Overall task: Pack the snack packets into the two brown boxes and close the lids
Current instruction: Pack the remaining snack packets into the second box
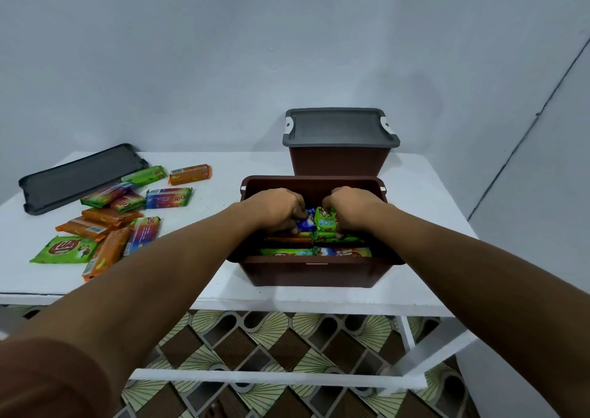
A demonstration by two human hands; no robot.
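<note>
An open brown box [306,272] stands near the table's front edge, holding several snack packets. Both hands reach inside it. My left hand [276,208] grips a blue packet [305,225] and my right hand [351,208] grips a green packet [325,219]; the two packets touch in the middle. Behind it stands a second brown box [338,162] with a grey lid [338,128] on top. Several loose packets [111,223], green, orange and multicoloured, lie on the table to the left.
A loose grey lid [73,178] lies at the table's far left, partly under one packet. The white table [424,258] stands against a pale wall. Below it are white frame bars [277,377] and a patterned floor.
</note>
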